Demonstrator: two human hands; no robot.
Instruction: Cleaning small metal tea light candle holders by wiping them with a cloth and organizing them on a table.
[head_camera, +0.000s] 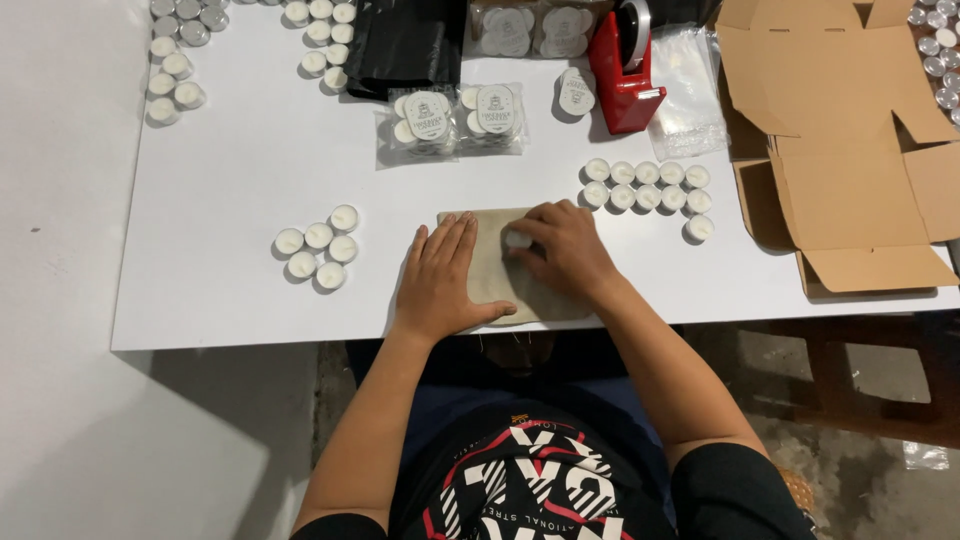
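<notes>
Near the surface's (200, 300) front edge lies a beige pouch (490, 265), pinned flat by the left hand (440, 275), fingers spread open and gripping nothing. At its right, the right hand (565, 250) curls its fingers loosely around a white candle (518, 239) resting on the pouch, seemingly steadied there.

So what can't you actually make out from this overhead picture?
- Beige pouch: its middle is hidden under the left hand and right hand.
- Tealight at the right fingertips: mostly covered, so how it is gripped is unclear.
- Cardboard box: cut off by the right and top edges.
- Black bag: cut off at the top; contents unseen.
- Labels on the packed candle bags: too small to make out.
</notes>
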